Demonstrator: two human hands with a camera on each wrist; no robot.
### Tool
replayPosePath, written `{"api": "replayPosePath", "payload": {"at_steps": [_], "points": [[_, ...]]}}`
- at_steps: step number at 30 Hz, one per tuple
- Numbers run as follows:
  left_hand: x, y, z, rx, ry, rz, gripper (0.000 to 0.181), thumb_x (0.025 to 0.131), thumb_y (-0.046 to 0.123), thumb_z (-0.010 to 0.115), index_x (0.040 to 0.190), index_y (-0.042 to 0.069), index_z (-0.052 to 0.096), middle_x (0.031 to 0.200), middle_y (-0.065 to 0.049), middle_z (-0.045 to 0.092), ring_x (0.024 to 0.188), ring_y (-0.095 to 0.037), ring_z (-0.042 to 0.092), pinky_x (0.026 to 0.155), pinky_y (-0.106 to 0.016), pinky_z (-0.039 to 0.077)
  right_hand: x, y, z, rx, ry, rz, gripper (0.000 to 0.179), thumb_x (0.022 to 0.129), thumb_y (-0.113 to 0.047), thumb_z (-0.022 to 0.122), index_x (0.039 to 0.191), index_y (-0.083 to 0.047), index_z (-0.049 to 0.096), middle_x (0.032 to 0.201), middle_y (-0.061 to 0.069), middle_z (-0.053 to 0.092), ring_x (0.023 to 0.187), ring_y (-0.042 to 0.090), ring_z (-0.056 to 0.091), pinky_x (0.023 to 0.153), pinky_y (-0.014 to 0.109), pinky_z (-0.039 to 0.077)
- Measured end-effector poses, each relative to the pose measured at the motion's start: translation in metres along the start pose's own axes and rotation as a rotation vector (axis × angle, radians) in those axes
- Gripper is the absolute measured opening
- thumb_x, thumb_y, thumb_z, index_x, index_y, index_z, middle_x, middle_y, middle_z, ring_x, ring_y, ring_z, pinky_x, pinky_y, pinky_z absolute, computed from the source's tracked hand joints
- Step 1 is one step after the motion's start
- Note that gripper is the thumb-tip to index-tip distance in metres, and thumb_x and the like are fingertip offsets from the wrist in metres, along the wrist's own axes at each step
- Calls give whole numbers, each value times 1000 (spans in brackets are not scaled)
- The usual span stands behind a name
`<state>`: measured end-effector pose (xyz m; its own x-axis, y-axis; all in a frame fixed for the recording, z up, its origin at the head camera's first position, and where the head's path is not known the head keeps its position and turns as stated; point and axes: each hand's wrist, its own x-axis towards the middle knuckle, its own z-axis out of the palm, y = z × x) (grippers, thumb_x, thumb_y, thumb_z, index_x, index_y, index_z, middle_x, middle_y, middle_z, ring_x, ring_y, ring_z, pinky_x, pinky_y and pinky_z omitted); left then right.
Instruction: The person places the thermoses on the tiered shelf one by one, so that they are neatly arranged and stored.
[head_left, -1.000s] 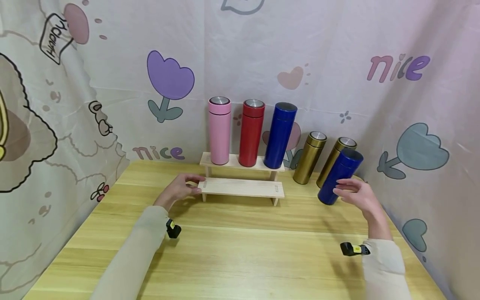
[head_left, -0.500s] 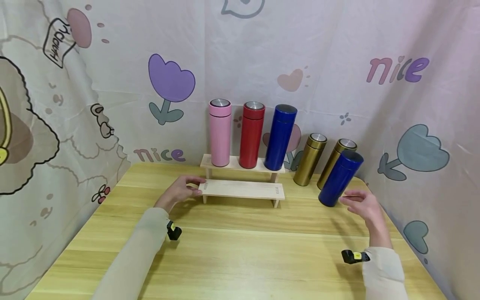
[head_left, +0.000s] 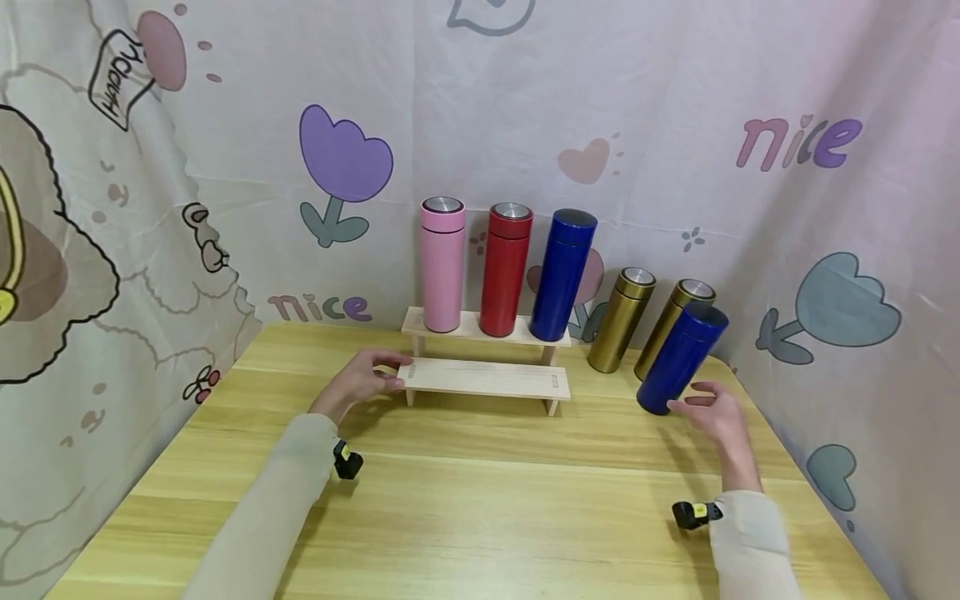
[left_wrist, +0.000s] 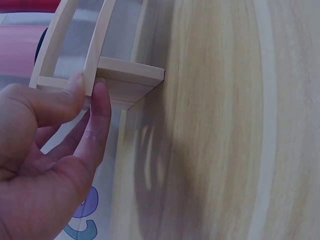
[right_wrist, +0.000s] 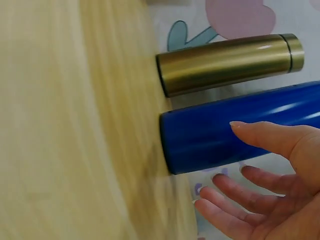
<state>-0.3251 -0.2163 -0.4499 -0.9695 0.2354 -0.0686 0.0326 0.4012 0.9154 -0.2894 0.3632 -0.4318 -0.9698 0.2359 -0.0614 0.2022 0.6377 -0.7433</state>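
Note:
My left hand [head_left: 358,381] pinches the left end of the lower board of a two-tier wooden display rack [head_left: 483,377]. In the left wrist view the thumb and a finger close over the rack's edge [left_wrist: 130,75]. My right hand [head_left: 716,411] is beside the lower part of a blue thermos bottle [head_left: 681,358] standing on the table. Its fingers are loosely spread and thumb apart in the right wrist view, where the thumb overlaps the bottle [right_wrist: 210,137]; contact cannot be told. On the upper board stand a pink thermos [head_left: 442,279], a red thermos [head_left: 507,283] and another blue thermos [head_left: 559,283].
Two shorter gold thermoses [head_left: 621,325] stand right of the rack; the right one [head_left: 663,333] is partly hidden behind the blue thermos. A wood-grain table [head_left: 480,517] stretches in front. A patterned cloth [head_left: 660,100] hangs behind and at both sides.
My right hand drew back and down from the blue thermos's side, then shifted slightly left toward its base. The left hand keeps its place on the rack. No bottle has visibly moved.

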Motion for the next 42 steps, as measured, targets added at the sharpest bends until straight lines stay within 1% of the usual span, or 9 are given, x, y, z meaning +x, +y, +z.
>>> {"api": "replayPosePath", "payload": {"at_steps": [2,5,10,13,19,28,34,36,42], "points": [[0,0,0,9,3,2,49,93,-7,68,141,-3,58,142,-30,54,112,-30,67,96,-39,62,1,2,5,-21,3,-3,83,91,-35,78,151,8,39,138,37,58,113,44,67,81,35,58],[1,0,-1,23,8,1,48,93,-6,69,140,-2,59,141,-30,55,113,-31,67,94,-36,63,3,4,11,-31,7,-14,86,91,-35,78,152,9,35,140,40,55,120,50,62,86,42,58],[1,1,0,30,14,-8,47,93,-7,68,139,-2,60,139,-29,56,112,-31,67,95,-39,63,5,10,18,-50,23,-38,89,91,-33,78,152,11,32,137,42,55,119,52,61,87,46,58],[0,1,0,37,11,-4,48,93,-8,68,140,-4,59,139,-31,55,111,-32,67,96,-42,62,6,11,20,-38,23,-35,90,91,-33,78,153,11,30,139,42,54,123,53,59,92,50,57],[0,0,0,35,16,-9,48,93,-8,68,140,-3,59,140,-30,55,109,-30,69,97,-42,62,6,8,22,-6,-2,-13,94,92,-33,77,157,9,24,144,42,48,129,54,53,101,59,52],[-1,2,0,28,9,-3,48,93,-7,68,140,-4,59,142,-31,54,109,-30,69,98,-44,61,10,9,25,-19,-3,-30,94,92,-35,77,155,11,25,142,41,50,125,52,56,93,51,55],[0,1,1,29,5,-2,48,94,-6,68,140,-3,59,143,-30,53,112,-31,68,99,-44,61,11,7,25,3,-7,-23,95,92,-37,76,155,11,24,145,40,48,125,50,55,87,41,55],[1,1,1,23,1,1,48,93,-6,68,140,-3,59,143,-30,53,112,-31,68,99,-45,61,11,5,25,13,-6,-16,95,92,-37,76,156,11,24,145,40,47,125,49,56,88,42,55],[0,0,0,17,2,6,48,93,-7,68,140,-4,58,142,-31,53,108,-29,69,97,-43,62,12,1,27,39,-4,-16,98,93,-39,74,158,10,19,148,40,44,131,50,51,100,51,51]]}}
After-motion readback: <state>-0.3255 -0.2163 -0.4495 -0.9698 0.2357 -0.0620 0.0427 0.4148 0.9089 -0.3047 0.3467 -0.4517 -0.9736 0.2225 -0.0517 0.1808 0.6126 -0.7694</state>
